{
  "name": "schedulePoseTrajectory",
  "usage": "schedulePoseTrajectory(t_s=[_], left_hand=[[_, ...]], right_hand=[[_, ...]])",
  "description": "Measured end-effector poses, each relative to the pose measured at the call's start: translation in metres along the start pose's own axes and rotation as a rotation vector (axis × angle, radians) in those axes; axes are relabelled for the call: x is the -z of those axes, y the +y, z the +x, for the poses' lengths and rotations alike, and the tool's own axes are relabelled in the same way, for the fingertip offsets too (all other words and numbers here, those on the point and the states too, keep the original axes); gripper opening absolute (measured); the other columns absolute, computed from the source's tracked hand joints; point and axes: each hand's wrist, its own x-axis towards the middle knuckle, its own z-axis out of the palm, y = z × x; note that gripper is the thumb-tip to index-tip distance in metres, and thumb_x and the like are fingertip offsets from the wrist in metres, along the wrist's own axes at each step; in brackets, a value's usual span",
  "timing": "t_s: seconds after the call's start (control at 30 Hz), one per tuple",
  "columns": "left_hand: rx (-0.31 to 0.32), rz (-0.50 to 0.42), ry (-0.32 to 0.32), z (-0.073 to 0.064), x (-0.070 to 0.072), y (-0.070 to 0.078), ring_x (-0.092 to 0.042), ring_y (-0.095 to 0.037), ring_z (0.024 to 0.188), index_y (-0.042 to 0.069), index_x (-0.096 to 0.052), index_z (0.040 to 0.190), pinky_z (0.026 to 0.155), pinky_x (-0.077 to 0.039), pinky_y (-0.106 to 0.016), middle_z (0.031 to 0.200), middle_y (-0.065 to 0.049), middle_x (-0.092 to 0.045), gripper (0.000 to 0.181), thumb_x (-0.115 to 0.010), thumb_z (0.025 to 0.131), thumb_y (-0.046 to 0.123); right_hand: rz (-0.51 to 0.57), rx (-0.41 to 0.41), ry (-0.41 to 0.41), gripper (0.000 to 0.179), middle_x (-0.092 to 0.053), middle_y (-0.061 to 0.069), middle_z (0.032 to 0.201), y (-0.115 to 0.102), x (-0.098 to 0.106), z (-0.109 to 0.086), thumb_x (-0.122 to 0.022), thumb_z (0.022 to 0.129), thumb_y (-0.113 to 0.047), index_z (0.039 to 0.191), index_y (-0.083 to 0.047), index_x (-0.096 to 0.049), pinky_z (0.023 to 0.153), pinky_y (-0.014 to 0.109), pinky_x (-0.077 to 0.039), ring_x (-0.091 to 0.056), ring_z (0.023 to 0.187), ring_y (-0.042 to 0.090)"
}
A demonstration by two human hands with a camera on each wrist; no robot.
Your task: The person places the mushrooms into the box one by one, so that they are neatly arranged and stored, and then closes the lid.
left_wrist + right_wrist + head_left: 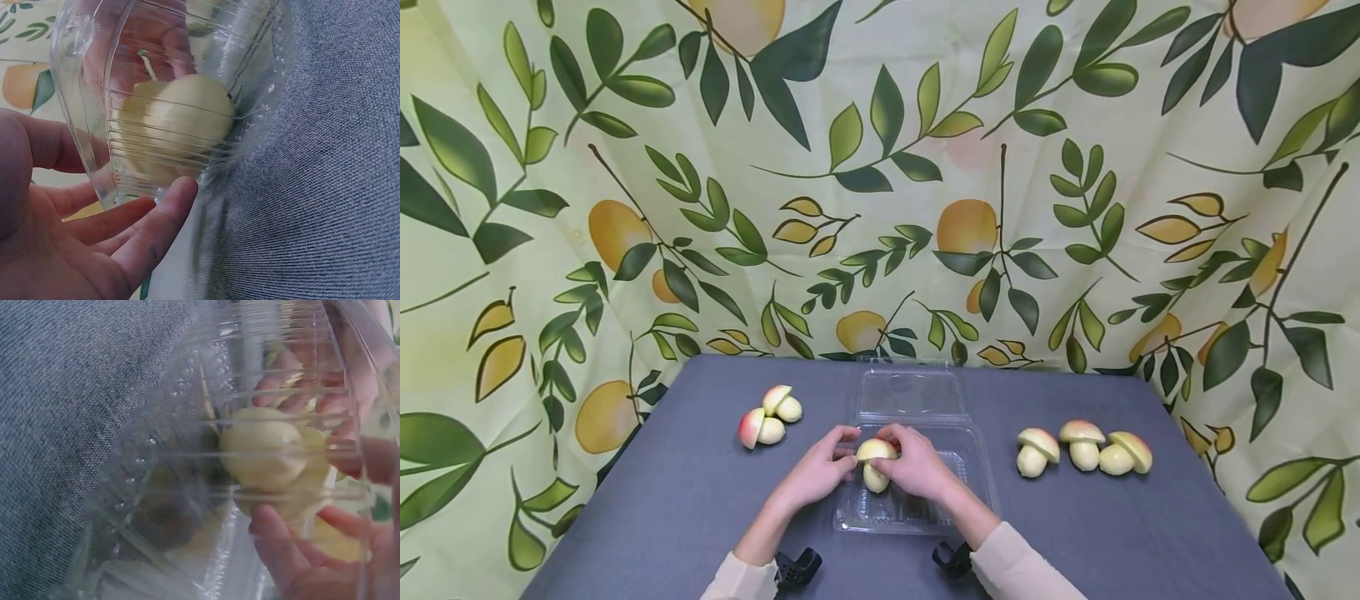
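A clear plastic clamshell box (pixel 917 527) lies in front of me with its lid (pixel 910 392) folded back. Low inside its left half is a toy mushroom (pixel 876 477) with a cream stem and a red-and-yellow cap. My right hand (pixel 921 467) reaches over the box and pinches the cap between thumb and fingers. At the left wall, my left hand (pixel 816 471) holds the rim, with its thumb near the cap. In the left wrist view its fingers (pixel 153 240) lie along the outside of the ribbed plastic, the mushroom (pixel 190 115) showing through.
Two more mushrooms (pixel 771 430) lie together on the left of the grey cloth-covered table (pixel 692 500). Three others (pixel 1082 446) stand and lean in a row on the right. A curtain (pixel 880 250) printed with leaves and fruit hangs behind the table.
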Motion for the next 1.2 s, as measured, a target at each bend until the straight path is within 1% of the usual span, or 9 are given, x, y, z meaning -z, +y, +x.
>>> schedulePoseTrajectory(t_s=[0.13,0.27,0.5,0.6,0.73,0.9,1.03,1.2], left_hand=[[-0.003,0.001,-0.004,0.000,0.000,0.000,-0.063,-0.039,0.114,-0.005,-0.052,0.136,0.076,-0.061,-0.036,0.138,-0.029,-0.052,0.042,-0.058,0.095,0.001],[-0.002,-0.003,-0.004,-0.001,0.000,0.000,-0.062,-0.039,0.114,-0.005,-0.052,0.136,0.076,-0.060,-0.036,0.138,-0.030,-0.052,0.042,-0.058,0.095,0.001],[0.001,-0.006,0.000,-0.002,0.000,0.000,-0.062,-0.039,0.115,-0.005,-0.051,0.137,0.077,-0.061,-0.037,0.139,-0.030,-0.052,0.043,-0.057,0.095,0.001],[0.001,0.005,0.001,-0.002,0.001,0.000,-0.061,-0.040,0.116,-0.006,-0.051,0.137,0.077,-0.061,-0.038,0.139,-0.030,-0.052,0.043,-0.058,0.095,0.001],[0.000,0.015,-0.002,-0.001,0.001,-0.001,-0.061,-0.041,0.116,-0.007,-0.051,0.137,0.077,-0.061,-0.037,0.138,-0.030,-0.052,0.043,-0.058,0.095,0.001],[-0.002,0.033,-0.001,0.000,0.001,-0.001,-0.061,-0.040,0.116,-0.007,-0.051,0.137,0.076,-0.059,-0.032,0.138,-0.029,-0.052,0.044,-0.061,0.095,0.003],[-0.009,0.047,0.000,0.000,0.000,-0.001,-0.061,-0.039,0.116,-0.007,-0.051,0.137,0.075,-0.058,-0.029,0.139,-0.029,-0.052,0.045,-0.062,0.095,0.004],[-0.015,0.056,-0.002,0.000,0.001,0.000,-0.062,-0.039,0.114,-0.007,-0.051,0.137,0.074,-0.058,-0.028,0.138,-0.029,-0.053,0.044,-0.058,0.094,0.001]], right_hand=[[-0.005,0.000,-0.002,0.040,-0.064,0.009,0.104,0.000,0.000,-0.001,-0.078,0.086,-0.017,0.120,0.000,-0.065,0.081,0.042,-0.052,-0.061,0.096,0.025],[-0.022,-0.001,0.005,0.037,-0.063,0.009,0.102,-0.002,0.001,-0.003,-0.078,0.085,-0.015,0.118,-0.001,-0.066,0.081,0.044,-0.052,-0.061,0.096,0.027],[-0.031,-0.045,0.020,0.037,-0.066,0.016,0.112,-0.008,0.013,-0.010,-0.075,0.090,-0.020,0.121,-0.002,-0.066,0.085,0.050,-0.054,-0.063,0.104,0.034],[-0.032,-0.046,0.027,0.035,-0.065,0.018,0.114,-0.010,0.020,-0.015,-0.073,0.093,-0.021,0.122,-0.003,-0.066,0.086,0.051,-0.054,-0.063,0.105,0.035],[-0.052,-0.040,0.040,0.032,-0.065,0.016,0.114,-0.012,0.030,-0.022,-0.070,0.095,-0.023,0.122,-0.006,-0.067,0.084,0.047,-0.054,-0.064,0.102,0.029],[-0.074,-0.047,0.069,0.029,-0.066,0.010,0.113,-0.012,0.043,-0.031,-0.071,0.095,-0.024,0.120,-0.010,-0.069,0.084,0.044,-0.054,-0.064,0.100,0.022],[-0.076,-0.054,0.097,0.028,-0.067,0.006,0.111,-0.012,0.054,-0.038,-0.072,0.095,-0.023,0.120,-0.011,-0.069,0.085,0.043,-0.055,-0.066,0.100,0.022],[-0.071,-0.075,0.125,0.027,-0.066,0.003,0.111,-0.010,0.068,-0.047,-0.071,0.096,-0.021,0.121,-0.011,-0.069,0.084,0.041,-0.056,-0.066,0.100,0.020]])
